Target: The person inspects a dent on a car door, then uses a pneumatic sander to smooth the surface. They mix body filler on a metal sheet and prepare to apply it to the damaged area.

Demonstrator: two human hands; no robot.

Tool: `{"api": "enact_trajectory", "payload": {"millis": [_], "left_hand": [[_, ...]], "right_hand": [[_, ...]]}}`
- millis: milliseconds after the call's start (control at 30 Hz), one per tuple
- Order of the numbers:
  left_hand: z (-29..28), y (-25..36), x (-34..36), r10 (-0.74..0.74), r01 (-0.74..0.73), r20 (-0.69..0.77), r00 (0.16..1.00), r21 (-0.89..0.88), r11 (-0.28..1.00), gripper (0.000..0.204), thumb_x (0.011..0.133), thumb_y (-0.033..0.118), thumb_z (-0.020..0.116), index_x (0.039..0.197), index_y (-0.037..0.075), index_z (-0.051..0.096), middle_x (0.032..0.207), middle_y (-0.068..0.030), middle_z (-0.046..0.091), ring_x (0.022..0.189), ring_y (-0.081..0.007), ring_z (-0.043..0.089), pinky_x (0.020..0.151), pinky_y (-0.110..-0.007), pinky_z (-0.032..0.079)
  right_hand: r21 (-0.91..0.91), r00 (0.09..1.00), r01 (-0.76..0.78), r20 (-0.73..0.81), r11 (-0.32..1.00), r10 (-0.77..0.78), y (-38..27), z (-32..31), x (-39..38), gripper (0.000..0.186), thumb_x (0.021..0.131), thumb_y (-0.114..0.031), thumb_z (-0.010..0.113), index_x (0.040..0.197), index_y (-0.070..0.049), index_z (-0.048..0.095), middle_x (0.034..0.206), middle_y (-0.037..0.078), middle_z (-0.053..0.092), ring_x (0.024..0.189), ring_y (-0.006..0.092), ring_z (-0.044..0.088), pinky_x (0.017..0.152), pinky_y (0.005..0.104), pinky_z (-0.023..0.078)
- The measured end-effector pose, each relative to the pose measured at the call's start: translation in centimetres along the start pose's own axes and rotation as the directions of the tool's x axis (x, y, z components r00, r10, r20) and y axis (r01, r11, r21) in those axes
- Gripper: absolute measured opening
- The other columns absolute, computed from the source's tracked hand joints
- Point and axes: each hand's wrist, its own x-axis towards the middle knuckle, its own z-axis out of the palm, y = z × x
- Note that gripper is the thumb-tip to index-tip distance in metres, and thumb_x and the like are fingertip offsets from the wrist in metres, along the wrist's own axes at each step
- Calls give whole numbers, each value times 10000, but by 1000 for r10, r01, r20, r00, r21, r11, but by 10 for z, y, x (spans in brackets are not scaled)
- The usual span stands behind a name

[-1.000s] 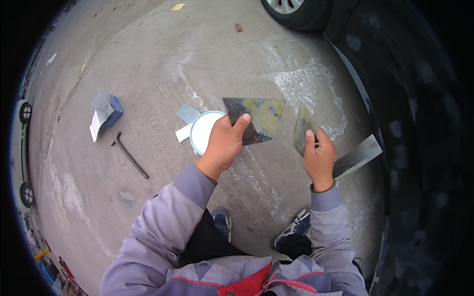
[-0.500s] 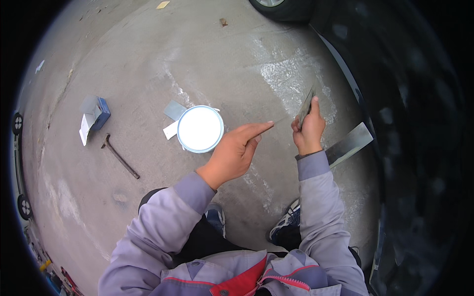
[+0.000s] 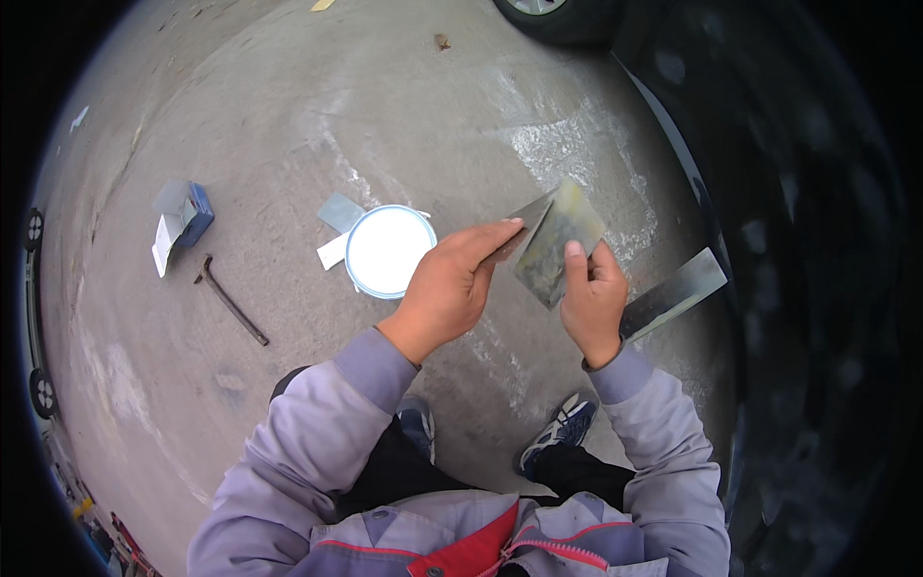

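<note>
My left hand (image 3: pixel 444 284) grips a thin, flat metal putty scraper (image 3: pixel 512 238) between thumb and fingers. In my right hand (image 3: pixel 594 303) is a square, greyish putty spreader (image 3: pixel 562 240), its face smeared with yellowish stains, my thumb pressed on it. The two blades meet or overlap at their edges in front of me; whether they touch is hard to tell. Beside my left hand stands a round bucket (image 3: pixel 389 295) with a pale blue rim and a white top, either lid or contents.
By the bucket lie a grey plate (image 3: pixel 339 212) and a white strip (image 3: pixel 332 252). Farther left are an open blue-and-white box (image 3: pixel 199 213) and a hammer (image 3: pixel 231 300). A long dark blade (image 3: pixel 678 293) lies right, near a dark car (image 3: pixel 817 288) with its wheel (image 3: pixel 567 21) ahead.
My right hand has turned the spreader from edge-on to broad face showing and brought it left against the scraper. My left hand's scraper has tilted, showing more of its blade.
</note>
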Motion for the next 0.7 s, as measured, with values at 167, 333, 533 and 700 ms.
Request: {"api": "enact_trajectory", "payload": {"millis": [167,333,533,700], "left_hand": [[-17,-10,3,120,-107,-62,991,179,978,591,817,-153,550,1334,98,690,1315,-131,707,1243,-355,640,1063,-418,513],[-18,-12,0,154,-158,35,987,254,954,653,731,-170,528,1306,88,699,1358,-111,689,1310,-365,597,1109,-455,493],[-27,-12,2,192,-211,93,977,273,939,625,739,-156,537,1293,82,701,1348,-103,687,1313,-362,595,1113,-457,493],[-30,-5,8,-407,430,165,898,-145,891,246,1037,76,573,1249,59,695,1310,-111,693,1233,-267,656,1058,-430,529]], "right_hand": [[-299,840,542,179,785,-512,7,-19,-20,116,973,-102,686,1050,-27,729,949,131,640,805,248,622,712,349,507],[-588,867,481,212,650,-451,11,-31,51,321,817,6,704,1121,-79,761,1095,130,646,900,279,634,757,397,536],[-479,725,687,493,546,-480,24,-62,46,159,907,-79,696,1061,-42,710,1169,177,670,985,382,658,860,430,541],[-628,972,207,47,751,-230,74,-84,81,143,1001,-136,643,1052,-12,690,1059,156,694,964,297,676,874,384,531]]}}
